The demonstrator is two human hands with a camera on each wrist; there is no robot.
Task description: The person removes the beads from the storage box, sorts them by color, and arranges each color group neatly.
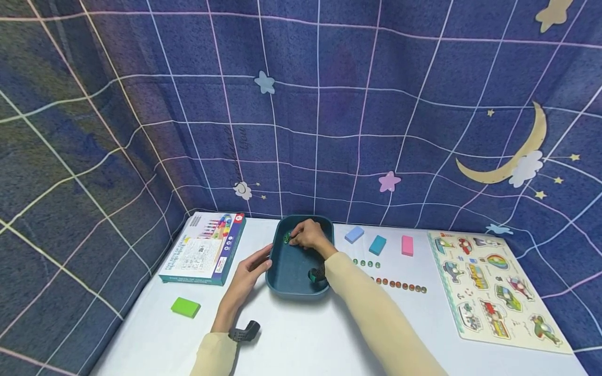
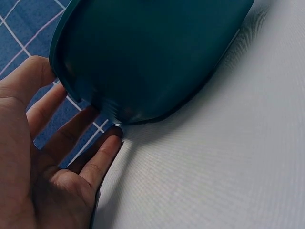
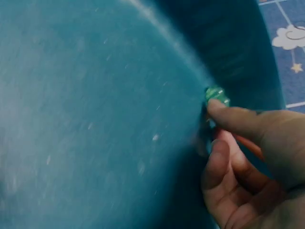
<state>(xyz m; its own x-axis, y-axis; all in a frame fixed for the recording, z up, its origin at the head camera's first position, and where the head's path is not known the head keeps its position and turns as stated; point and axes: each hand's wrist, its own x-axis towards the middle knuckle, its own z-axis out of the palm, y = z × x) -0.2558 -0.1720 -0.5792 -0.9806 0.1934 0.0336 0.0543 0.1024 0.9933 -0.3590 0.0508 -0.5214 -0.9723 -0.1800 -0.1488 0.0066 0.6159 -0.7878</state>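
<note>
A dark teal plastic bin (image 1: 293, 271) stands in the middle of the table. My right hand (image 1: 309, 235) reaches down into its far part; thumb and fingers pinch a small shiny green piece (image 3: 218, 94) low by the bin's wall. More green pieces (image 1: 287, 237) show beside these fingers in the head view. At the bin's left side is my left hand (image 1: 246, 274), its extended fingers (image 2: 66, 133) and thumb touching the rim and outer wall, with nothing held.
Right of the bin are a row of small green pieces (image 1: 370, 263), a row of reddish ones (image 1: 398, 285), and blue, teal and pink blocks (image 1: 407, 245). A picture puzzle board (image 1: 494, 287) lies far right. Left are a flat box (image 1: 202, 250) and a green block (image 1: 185, 307).
</note>
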